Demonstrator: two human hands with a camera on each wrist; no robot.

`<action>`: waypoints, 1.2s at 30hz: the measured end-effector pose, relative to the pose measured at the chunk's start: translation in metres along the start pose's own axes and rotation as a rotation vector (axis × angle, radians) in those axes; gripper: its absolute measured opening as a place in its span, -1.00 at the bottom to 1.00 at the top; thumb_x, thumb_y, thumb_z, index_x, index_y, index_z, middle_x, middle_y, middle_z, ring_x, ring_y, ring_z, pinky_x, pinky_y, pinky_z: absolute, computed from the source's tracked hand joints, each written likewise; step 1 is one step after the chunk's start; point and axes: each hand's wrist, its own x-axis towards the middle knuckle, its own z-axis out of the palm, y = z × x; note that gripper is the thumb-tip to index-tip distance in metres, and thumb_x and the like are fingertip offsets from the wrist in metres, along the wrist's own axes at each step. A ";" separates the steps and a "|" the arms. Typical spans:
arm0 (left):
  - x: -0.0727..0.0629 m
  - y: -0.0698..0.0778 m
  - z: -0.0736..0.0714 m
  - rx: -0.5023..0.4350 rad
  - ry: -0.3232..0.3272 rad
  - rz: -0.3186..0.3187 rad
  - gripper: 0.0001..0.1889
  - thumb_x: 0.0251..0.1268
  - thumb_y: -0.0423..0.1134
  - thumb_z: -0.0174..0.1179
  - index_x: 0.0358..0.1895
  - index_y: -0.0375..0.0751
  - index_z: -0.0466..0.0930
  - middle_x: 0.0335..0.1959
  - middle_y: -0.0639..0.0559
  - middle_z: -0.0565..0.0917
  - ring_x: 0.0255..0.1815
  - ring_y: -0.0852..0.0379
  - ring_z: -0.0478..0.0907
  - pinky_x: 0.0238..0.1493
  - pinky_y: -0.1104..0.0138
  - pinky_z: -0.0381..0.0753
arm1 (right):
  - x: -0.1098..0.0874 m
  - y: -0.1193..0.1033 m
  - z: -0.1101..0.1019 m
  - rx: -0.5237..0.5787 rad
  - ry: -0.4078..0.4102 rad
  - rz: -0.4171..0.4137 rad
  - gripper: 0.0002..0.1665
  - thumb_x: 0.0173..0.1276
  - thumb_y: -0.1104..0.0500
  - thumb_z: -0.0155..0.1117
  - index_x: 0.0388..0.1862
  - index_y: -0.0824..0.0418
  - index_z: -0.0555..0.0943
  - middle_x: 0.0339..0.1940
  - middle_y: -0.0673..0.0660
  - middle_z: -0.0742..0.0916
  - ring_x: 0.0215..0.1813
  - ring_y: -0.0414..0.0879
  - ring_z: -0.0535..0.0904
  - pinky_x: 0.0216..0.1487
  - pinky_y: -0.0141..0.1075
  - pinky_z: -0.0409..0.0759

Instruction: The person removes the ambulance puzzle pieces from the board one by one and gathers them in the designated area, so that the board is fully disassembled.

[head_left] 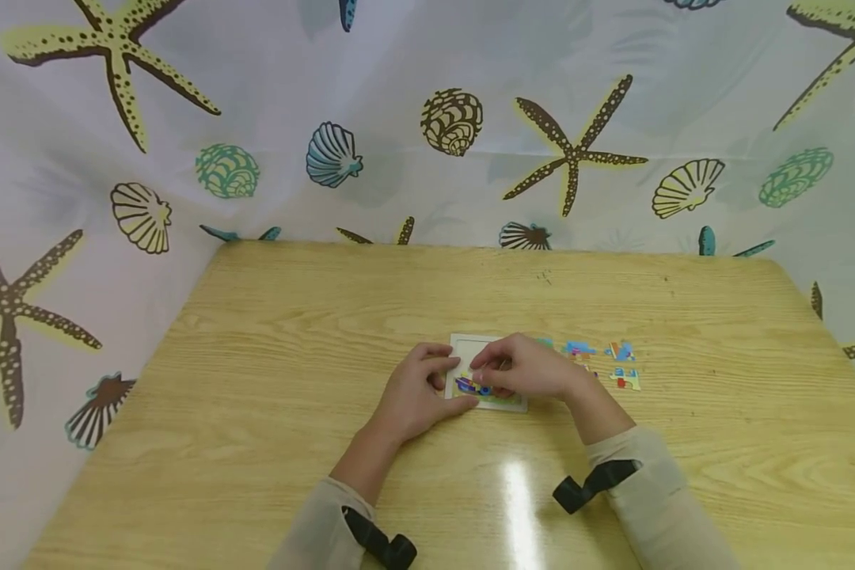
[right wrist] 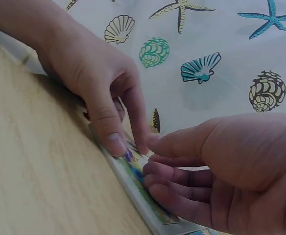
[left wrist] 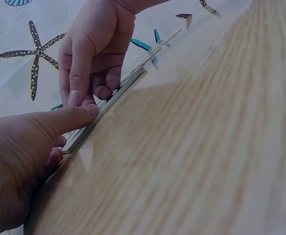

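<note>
A small white-rimmed puzzle board (head_left: 502, 405) lies on the table, with a coloured picture part along its near side and pale bare backing at its far left. My left hand (head_left: 416, 392) grips the board's left end, thumb on the near rim and fingers at the far side. Over the board, my right hand (head_left: 523, 368) has thumb and index finger brought together at a puzzle piece (head_left: 465, 385), purple and yellow, mostly hidden by the fingertips. In the right wrist view, its other fingers (right wrist: 182, 193) curl above the picture (right wrist: 155, 208).
Loose puzzle pieces (head_left: 623, 378) lie right of the board, several of them, some partly behind my right hand. The wooden table (head_left: 292, 317) runs back to a white curtain (head_left: 399, 63) printed with shells and starfish. Black straps with camera mounts (head_left: 598, 484) sit on both wrists.
</note>
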 end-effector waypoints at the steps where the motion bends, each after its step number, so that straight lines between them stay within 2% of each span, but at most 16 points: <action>1: 0.000 0.000 0.000 0.004 0.000 0.003 -0.38 -0.06 -0.07 0.59 0.11 -0.28 0.69 0.24 -0.01 0.53 -0.28 0.25 0.45 -0.23 0.42 0.44 | 0.001 0.000 0.001 -0.032 0.004 -0.012 -0.67 0.48 0.16 0.22 0.12 0.29 0.64 -0.17 0.11 0.78 -0.27 -0.14 0.64 -0.16 -0.28 0.64; 4: 0.001 -0.001 0.000 0.010 0.000 0.012 -0.39 -0.05 -0.07 0.59 0.11 -0.28 0.69 0.24 -0.01 0.53 -0.29 0.25 0.45 -0.23 0.42 0.45 | 0.002 -0.002 0.006 -0.133 0.020 -0.043 -0.64 0.44 0.12 0.28 0.15 0.21 0.64 -0.26 0.01 0.76 -0.31 -0.20 0.60 -0.16 -0.30 0.57; 8: 0.002 -0.001 0.000 0.009 0.005 0.020 -0.40 -0.06 -0.08 0.59 0.10 -0.28 0.70 0.24 -0.02 0.53 -0.29 0.25 0.46 -0.23 0.43 0.46 | 0.003 -0.004 0.009 -0.213 0.039 -0.061 -0.64 0.40 0.14 0.33 0.15 0.19 0.65 -0.34 -0.02 0.71 -0.33 -0.22 0.57 -0.18 -0.31 0.54; 12: 0.002 -0.001 0.000 -0.002 0.002 0.015 -0.40 -0.05 -0.10 0.59 0.10 -0.29 0.69 0.24 -0.02 0.53 -0.28 0.24 0.46 -0.23 0.43 0.46 | 0.003 -0.007 0.012 -0.278 0.066 -0.065 -0.67 0.37 0.23 0.34 0.11 0.20 0.65 -0.26 0.02 0.71 -0.23 -0.18 0.58 -0.13 -0.28 0.55; 18: 0.001 -0.001 0.001 -0.009 -0.001 0.006 -0.39 -0.05 -0.08 0.59 0.11 -0.29 0.69 0.24 -0.02 0.53 -0.28 0.24 0.45 -0.24 0.43 0.46 | 0.004 -0.011 0.019 -0.298 0.071 -0.027 -0.65 0.37 0.30 0.33 0.12 0.25 0.60 -0.07 0.08 0.70 0.01 -0.07 0.60 0.10 -0.16 0.57; 20: 0.001 -0.001 0.001 -0.009 0.001 0.004 -0.38 -0.05 -0.08 0.59 0.11 -0.28 0.69 0.24 -0.02 0.53 -0.28 0.24 0.45 -0.24 0.44 0.45 | 0.005 -0.012 0.020 -0.292 0.077 -0.014 -0.65 0.36 0.29 0.34 0.12 0.24 0.59 -0.06 0.08 0.68 -0.02 -0.08 0.59 0.09 -0.16 0.57; 25: 0.001 0.000 0.000 -0.001 0.004 0.004 -0.37 -0.06 -0.08 0.59 0.12 -0.28 0.68 0.23 -0.02 0.53 -0.27 0.23 0.46 -0.25 0.44 0.45 | 0.004 -0.012 0.017 -0.230 0.101 0.001 -0.70 0.35 0.21 0.38 0.03 0.18 0.59 -0.15 0.04 0.69 -0.20 -0.15 0.61 -0.09 -0.25 0.59; 32: 0.002 0.000 0.000 0.001 -0.010 -0.007 -0.36 -0.06 -0.08 0.59 0.14 -0.29 0.67 0.24 0.00 0.52 -0.26 0.24 0.45 -0.24 0.44 0.46 | 0.005 -0.009 0.011 -0.073 0.133 0.020 -0.87 0.41 0.21 0.28 -0.11 0.20 0.62 -0.25 0.08 0.72 -0.28 -0.15 0.63 -0.23 -0.31 0.60; 36: 0.002 -0.001 0.001 0.001 -0.009 -0.012 -0.36 -0.07 -0.08 0.60 0.13 -0.30 0.68 0.24 0.00 0.52 -0.26 0.26 0.44 -0.23 0.44 0.46 | 0.004 -0.007 0.009 0.035 0.127 0.020 -0.88 0.42 0.24 0.25 -0.13 0.26 0.61 -0.29 0.14 0.70 -0.35 -0.10 0.64 -0.28 -0.29 0.63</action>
